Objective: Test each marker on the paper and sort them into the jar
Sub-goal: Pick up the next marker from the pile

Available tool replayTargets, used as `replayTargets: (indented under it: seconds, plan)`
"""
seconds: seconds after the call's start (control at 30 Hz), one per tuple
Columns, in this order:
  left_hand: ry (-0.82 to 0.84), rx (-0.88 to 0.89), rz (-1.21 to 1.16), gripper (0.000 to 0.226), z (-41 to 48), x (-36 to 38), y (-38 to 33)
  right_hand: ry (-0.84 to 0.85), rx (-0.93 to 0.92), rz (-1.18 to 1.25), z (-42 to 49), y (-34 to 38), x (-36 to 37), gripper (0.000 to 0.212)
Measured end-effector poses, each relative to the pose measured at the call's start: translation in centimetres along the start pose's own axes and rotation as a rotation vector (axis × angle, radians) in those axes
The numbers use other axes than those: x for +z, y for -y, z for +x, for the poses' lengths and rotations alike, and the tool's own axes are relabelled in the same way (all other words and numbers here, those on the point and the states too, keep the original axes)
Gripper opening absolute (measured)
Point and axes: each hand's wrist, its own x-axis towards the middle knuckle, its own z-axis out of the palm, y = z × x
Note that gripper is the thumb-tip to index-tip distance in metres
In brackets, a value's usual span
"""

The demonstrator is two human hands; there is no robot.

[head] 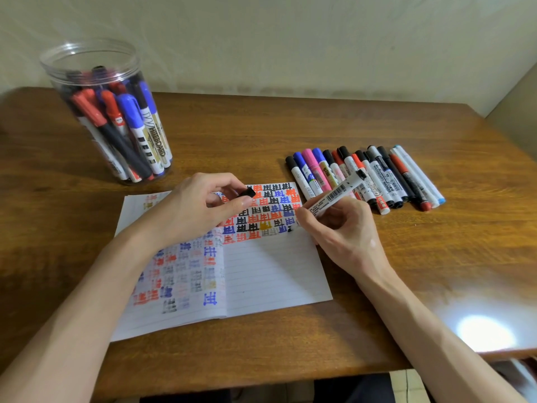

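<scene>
Two bare forearms reach in from the near edge of the wooden table [334, 338] and meet over the lined paper [276, 274], which lies flat in the middle and is filled across its upper half with red, blue and black test marks.

The right hand [345, 231] grips a white marker [334, 196] in a writing hold, fingers and thumb curled round the lower barrel. The marker's long axis slants. Its black tip points down and left and touches the paper at the right end of the marked rows. Its black rear end points up and right, toward the row of markers [377, 178].

The left hand [200, 210] rests on the paper's upper part. Its thumb and forefinger pinch a black cap [247, 193], and the other fingers are curled under.

The row lies on the table just right of the paper, its markers side by side and touching, most with their caps toward the far edge.

A clear jar [107, 117] stands upright at the far left, well apart from the paper, with capped markers leaning inside it.
</scene>
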Motion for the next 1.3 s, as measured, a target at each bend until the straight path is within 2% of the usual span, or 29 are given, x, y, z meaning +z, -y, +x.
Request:
replayTargets:
  seconds: [0.2, 0.3, 0.9, 1.3]
  plan:
    - [0.008, 0.008, -0.012, 0.008, 0.06, -0.02, 0.05, -0.045, 0.005, -0.053, -0.03, 0.01, -0.05, 0.008]
    - [0.010, 0.013, -0.010, 0.007, 0.05, -0.03, 0.02, -0.057, 0.020, 0.023, 0.00, 0.23, -0.14, 0.011]
    - [-0.003, 0.013, -0.006, 0.006, 0.01, -0.10, 0.22, 0.003, 0.033, -0.020, 0.02, 0.36, -0.01, 0.009]
    - [0.004, 0.014, 0.001, 0.007, 0.17, -0.11, 0.47, -0.041, 0.054, -0.004, 0.05, 0.42, 0.00, 0.012]
